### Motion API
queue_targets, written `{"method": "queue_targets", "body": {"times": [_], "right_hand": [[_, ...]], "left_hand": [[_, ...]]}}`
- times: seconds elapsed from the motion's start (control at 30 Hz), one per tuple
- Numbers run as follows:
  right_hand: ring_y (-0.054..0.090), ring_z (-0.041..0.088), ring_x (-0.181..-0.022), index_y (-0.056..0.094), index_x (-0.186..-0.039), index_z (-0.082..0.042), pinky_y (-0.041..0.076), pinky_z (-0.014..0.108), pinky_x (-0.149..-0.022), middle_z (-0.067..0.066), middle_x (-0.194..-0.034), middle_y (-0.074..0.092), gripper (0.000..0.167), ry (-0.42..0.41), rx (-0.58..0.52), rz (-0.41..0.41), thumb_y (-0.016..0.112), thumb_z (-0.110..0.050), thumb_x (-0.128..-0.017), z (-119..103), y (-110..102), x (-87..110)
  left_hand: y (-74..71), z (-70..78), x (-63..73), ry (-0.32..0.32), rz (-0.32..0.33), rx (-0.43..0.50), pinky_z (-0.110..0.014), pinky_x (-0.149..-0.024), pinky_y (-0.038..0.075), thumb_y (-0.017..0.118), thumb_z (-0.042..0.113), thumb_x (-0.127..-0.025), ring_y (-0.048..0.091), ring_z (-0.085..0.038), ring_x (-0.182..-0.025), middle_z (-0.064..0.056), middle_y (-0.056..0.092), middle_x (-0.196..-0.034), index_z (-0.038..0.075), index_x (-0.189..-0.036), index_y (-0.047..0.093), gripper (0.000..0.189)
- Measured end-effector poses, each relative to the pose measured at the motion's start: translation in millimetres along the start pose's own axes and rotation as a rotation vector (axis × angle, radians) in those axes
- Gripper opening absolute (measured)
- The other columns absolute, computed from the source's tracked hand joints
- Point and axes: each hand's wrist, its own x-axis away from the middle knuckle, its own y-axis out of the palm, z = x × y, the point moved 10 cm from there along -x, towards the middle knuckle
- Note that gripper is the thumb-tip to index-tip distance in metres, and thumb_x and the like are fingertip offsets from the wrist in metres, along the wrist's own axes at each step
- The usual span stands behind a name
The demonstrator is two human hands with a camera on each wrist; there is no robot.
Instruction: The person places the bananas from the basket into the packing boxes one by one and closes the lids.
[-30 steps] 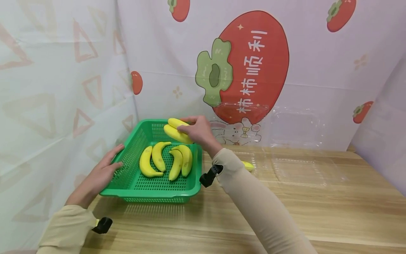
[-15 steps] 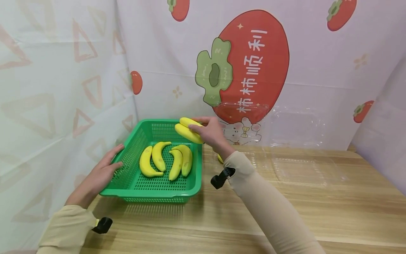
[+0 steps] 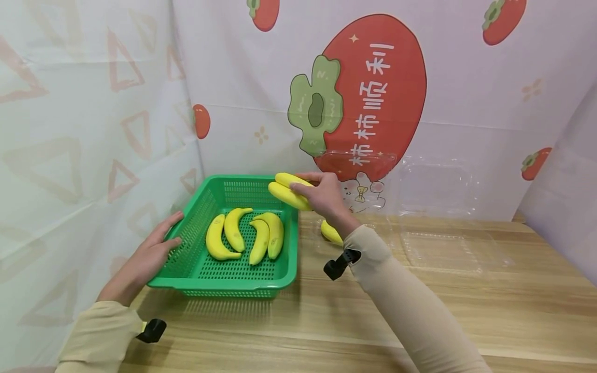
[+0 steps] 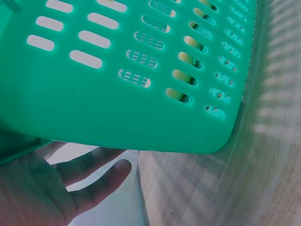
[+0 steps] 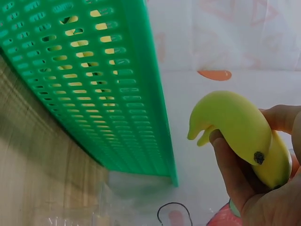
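My right hand [image 3: 326, 194] holds two yellow bananas [image 3: 290, 192] side by side above the right back rim of a green basket [image 3: 226, 284]. In the right wrist view, thumb and fingers close around the paired bananas [image 5: 225, 120], their stems pointing away from the palm. My left hand [image 3: 151, 251] rests at the basket's left rim, its thumb lying over the edge; in the left wrist view its fingers [image 4: 101, 188] look fairly straight. Inside the basket lie several more bananas [image 3: 216, 238] on the perforated bottom.
Right of the basket stand clear plastic clamshell boxes [image 3: 440, 251] with their lids up against the back cloth. One banana [image 3: 330, 233] lies in the nearer box, partly hidden by my right wrist. A cloth wall [image 3: 84, 207] runs close along the left side.
My right hand has moved to the right with the two bananas, from over the basket toward its right rim. The left hand and the basket stay in place.
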Motion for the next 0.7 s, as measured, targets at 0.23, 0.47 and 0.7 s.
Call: {"method": "queue_targets", "body": {"times": [0.23,0.47,0.7], "right_hand": [[0.07,0.023,-0.095,0.077,-0.132,-0.014,0.06,0.026,-0.074,0.011,-0.127,0.072,0.038,-0.012,0.022,0.034,0.078,-0.03,-0.097,5.0,-15.3,5.0],[0.07,0.024,-0.094,0.076,-0.135,-0.014,0.06,0.026,-0.073,0.011,-0.128,0.072,0.042,-0.022,0.048,0.061,0.077,-0.032,-0.097,9.2,-31.1,10.7],[0.069,0.025,-0.099,0.074,-0.137,-0.015,0.061,0.025,-0.074,0.012,-0.132,0.068,0.044,0.007,0.029,0.062,0.077,-0.033,-0.098,17.7,-44.2,16.7]], "left_hand": [[-0.5,-3.0,-0.3,-0.012,0.002,-0.007,-0.081,-0.122,0.005,0.033,0.02,-0.116,-0.011,-0.053,-0.162,-0.02,-0.008,-0.179,0.014,-0.173,0.002,0.065],[-0.8,-2.3,0.0,-0.011,-0.004,-0.002,-0.082,-0.121,0.005,0.034,0.022,-0.116,-0.012,-0.052,-0.163,-0.019,-0.01,-0.179,0.016,-0.173,0.002,0.066],[1.0,-2.0,0.7,-0.024,-0.012,0.01,-0.083,-0.121,0.006,0.036,0.026,-0.116,-0.013,-0.05,-0.163,-0.015,-0.01,-0.18,0.021,-0.173,0.002,0.067]]}}
